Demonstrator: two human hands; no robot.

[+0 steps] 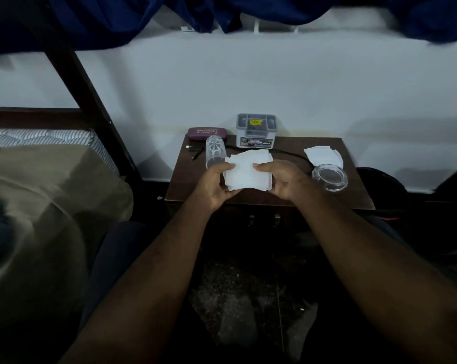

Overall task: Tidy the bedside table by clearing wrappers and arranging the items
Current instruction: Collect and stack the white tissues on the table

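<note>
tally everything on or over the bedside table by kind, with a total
white tissues: 2, the held tissue and the loose tissue
clear glass: 2, the tumbler and the dish
purple case: 1
grey box: 1
black cable: 1
total: 7

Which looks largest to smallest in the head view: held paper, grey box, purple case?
held paper
grey box
purple case
The paper is nearer the camera, so its lead over the box is unsure.
</note>
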